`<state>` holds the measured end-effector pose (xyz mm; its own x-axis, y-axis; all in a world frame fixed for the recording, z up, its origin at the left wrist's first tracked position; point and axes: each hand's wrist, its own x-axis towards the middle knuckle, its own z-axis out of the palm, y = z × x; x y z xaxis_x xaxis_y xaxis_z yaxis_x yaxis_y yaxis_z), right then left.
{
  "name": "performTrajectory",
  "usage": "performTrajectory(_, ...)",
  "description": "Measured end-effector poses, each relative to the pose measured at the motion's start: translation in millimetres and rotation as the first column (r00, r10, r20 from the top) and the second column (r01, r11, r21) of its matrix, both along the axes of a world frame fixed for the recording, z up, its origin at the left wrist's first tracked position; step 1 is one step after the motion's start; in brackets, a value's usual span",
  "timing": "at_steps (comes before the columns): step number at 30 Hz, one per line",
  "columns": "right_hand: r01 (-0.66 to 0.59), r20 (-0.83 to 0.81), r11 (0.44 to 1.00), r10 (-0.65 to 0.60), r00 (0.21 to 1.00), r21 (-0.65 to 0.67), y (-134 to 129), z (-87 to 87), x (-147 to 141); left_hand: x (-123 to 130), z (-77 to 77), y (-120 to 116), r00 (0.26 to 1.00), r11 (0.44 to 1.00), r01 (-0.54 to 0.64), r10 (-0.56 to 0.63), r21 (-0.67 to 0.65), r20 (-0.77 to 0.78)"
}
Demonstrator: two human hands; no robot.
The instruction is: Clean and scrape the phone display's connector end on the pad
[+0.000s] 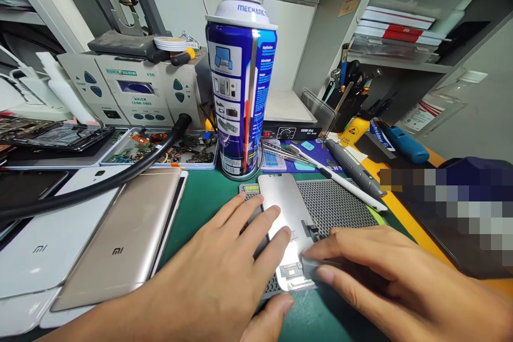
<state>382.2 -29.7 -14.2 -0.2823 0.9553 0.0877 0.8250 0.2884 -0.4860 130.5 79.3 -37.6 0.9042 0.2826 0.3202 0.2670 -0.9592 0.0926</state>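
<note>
A silvery phone screen panel (pixel 285 206) lies back side up on a grey perforated mat (pixel 336 203). Spread over its left side, my left hand (pixel 236 251) has its fingers apart, with fingertips resting on the panel and the thumb near its lower edge. My right hand (pixel 377 267) pinches a small grey piece (pixel 310 267) between thumb and forefinger at the panel's lower right edge. Just above that piece, a dark flex connector (pixel 310 228) sticks out from the panel's right side.
Behind the mat stands a blue spray can (pixel 242 91). Phones with gold (pixel 124 235) and white backs lie left, under a black hose (pixel 152 163). A hot air station (pixel 136 91), a parts tray (pixel 160 163), tweezers, a white brush (pixel 352 187) and a grey pen tool (pixel 352 168) lie beyond.
</note>
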Motion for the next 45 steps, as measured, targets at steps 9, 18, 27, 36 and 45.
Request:
performTrajectory(9, -0.013, 0.013, 0.998, 0.013, 1.000, -0.066, 0.7, 2.3, 0.7, -2.8, 1.0, -1.8, 1.000, 1.000, -0.002, 0.002, -0.030, -0.015)
performTrajectory(18, -0.006, -0.008, 0.999, 0.005, 1.000, -0.043, 2.6, 3.4, -1.4, -1.5, 9.7, -6.8, 0.999, 0.998, -0.042, 0.041, -0.052, -0.030)
performTrajectory(27, -0.006, -0.001, 0.999, 0.006, 1.000, -0.048, 2.7, 2.4, -0.9, -3.6, 7.5, -5.9, 0.999, 0.997, -0.034, 0.032, -0.071, -0.036)
performTrajectory(36, 0.007, -0.031, 1.000, -0.008, 0.999, -0.026, 2.4, 7.3, -3.4, -1.4, 6.2, -6.2, 0.998, 0.995, -0.047, 0.044, -0.082, -0.042)
performTrajectory(45, -0.001, -0.026, 1.000, 0.001, 1.000, -0.017, 2.8, 5.1, -2.9, -0.4, 2.4, -0.9, 1.000, 0.996, -0.016, 0.013, -0.084, -0.026)
